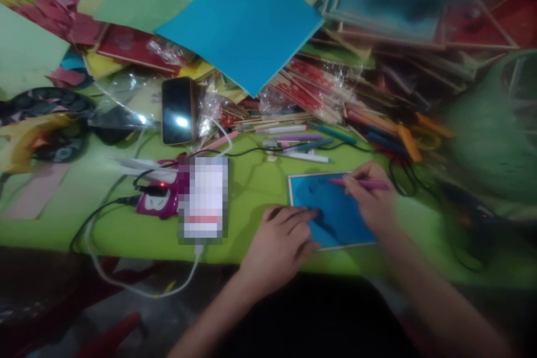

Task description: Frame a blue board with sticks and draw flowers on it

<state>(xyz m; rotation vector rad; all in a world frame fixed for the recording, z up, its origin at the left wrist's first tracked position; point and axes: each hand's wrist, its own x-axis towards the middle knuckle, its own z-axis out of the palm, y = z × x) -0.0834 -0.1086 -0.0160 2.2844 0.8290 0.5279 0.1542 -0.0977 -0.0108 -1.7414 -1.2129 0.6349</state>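
A blue sheet (335,218) with pale wooden strips along its edges lies on the green table in front of me. My right hand (371,196) is closed around a pink pen (375,184), its tip at the upper part of the sheet. Small dark marks show near the tip. My left hand (289,235) rests over the sheet's left edge, fingers stretched out and lying flat, holding nothing. Below the left fingers a dark patch crosses the blue; I cannot tell whether it is drawing or shadow.
Several markers (302,138) lie beyond the sheet. A phone with a blurred screen (203,196) and a purple power socket (159,201) with cables sit left; a dark phone (178,112) lies behind. Sticks (302,89), a large blue sheet (247,28) and framed sheets (394,11) pile at the back.
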